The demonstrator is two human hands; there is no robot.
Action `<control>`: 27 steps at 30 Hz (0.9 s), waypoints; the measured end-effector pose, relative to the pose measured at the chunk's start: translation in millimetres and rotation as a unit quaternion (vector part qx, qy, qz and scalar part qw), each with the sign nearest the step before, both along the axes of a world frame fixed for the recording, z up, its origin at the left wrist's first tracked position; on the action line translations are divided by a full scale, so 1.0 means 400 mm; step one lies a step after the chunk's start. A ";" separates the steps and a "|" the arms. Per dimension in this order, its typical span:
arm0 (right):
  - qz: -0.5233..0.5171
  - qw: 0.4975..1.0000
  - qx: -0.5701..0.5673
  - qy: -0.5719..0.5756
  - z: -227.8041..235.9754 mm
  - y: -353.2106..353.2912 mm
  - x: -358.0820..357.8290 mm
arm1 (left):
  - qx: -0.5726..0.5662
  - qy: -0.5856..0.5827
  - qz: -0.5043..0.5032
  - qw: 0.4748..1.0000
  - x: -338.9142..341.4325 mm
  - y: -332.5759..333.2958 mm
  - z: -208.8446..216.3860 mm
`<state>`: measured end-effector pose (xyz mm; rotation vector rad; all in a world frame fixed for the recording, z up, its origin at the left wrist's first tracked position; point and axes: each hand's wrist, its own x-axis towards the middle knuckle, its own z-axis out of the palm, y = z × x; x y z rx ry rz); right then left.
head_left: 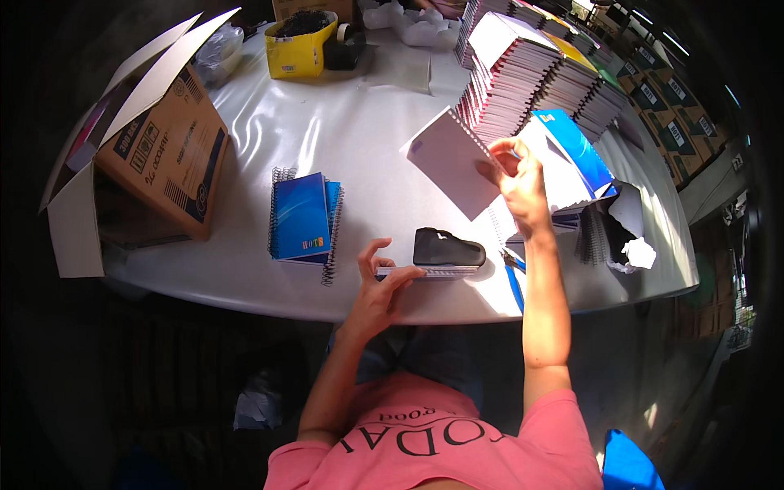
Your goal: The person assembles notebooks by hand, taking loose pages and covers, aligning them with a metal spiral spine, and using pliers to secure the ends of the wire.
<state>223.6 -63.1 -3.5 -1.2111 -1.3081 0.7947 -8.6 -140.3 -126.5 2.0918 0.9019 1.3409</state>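
My right hand (pixel 516 181) is raised over the table, pinching a pale loose sheet (pixel 451 163) by its edge, which carries a row of punched holes. My left hand (pixel 377 284) is low near the table's front edge, its fingers bent around the left end of a small black-topped block with a pale base (pixel 447 250). The block's exact kind does not show. Blue spiral notebooks (pixel 300 216) lie stacked left of that hand. Beneath my right forearm is a pair of blue-handled pliers (pixel 513 282). Blue covers with white pages (pixel 576 151) stand just beyond my right wrist.
An open cardboard box (pixel 167 163) stands at the left. Tall stacks of bound notebooks (pixel 523 86) fill the back right. A yellow container (pixel 296 53) holds dark coils beside a tape dispenser (pixel 347 51). Crumpled paper (pixel 639 253) lies at the right edge.
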 end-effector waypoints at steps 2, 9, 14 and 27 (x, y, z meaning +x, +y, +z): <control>0.001 1.000 -0.010 0.013 -0.021 0.087 -0.001 | 0.007 -0.007 -0.010 1.000 -0.004 -0.001 -0.002; -0.123 0.864 -0.051 -0.485 -0.229 0.235 0.025 | -0.027 -0.016 -0.015 0.999 0.000 0.001 0.039; -0.044 0.920 0.002 -0.390 -0.119 0.041 0.029 | -0.054 -0.024 0.001 0.998 0.012 -0.006 0.044; -0.247 0.918 0.183 -0.250 0.113 -0.301 0.127 | -0.004 0.009 0.032 0.999 0.034 0.012 0.036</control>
